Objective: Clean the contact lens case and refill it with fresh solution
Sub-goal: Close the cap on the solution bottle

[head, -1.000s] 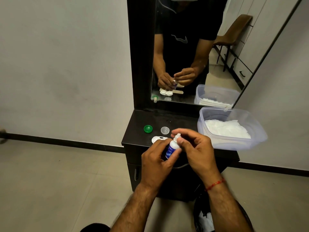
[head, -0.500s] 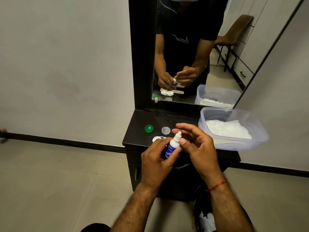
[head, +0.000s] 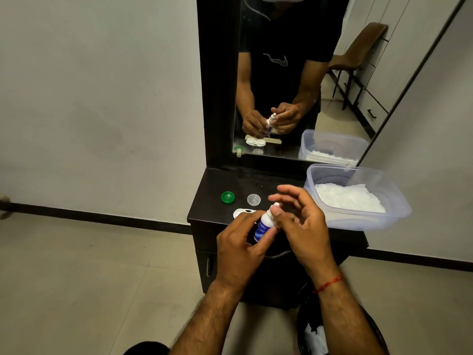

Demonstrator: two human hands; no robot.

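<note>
My left hand [head: 240,248] is wrapped around a small white solution bottle [head: 263,227] with a blue label, held tilted over the front edge of the dark dresser top [head: 217,183]. The thumb of my right hand [head: 305,228] rests against the bottle's white tip, and its fingers are spread apart. Just behind my left hand lies the white contact lens case [head: 240,212], partly hidden. Further back sit a green cap [head: 227,197] and a clear cap [head: 254,199].
A clear plastic tub [head: 363,222] with white tissues [head: 345,198] overhangs the dresser's right side. A mirror [head: 281,73] stands behind the top and reflects my hands. On the floor below my right arm is a dark bin [head: 313,331] with white paper.
My right hand went from closed over the bottle's top to fingers spread, with only the thumb at the tip. The left hand still holds the bottle in about the same place.
</note>
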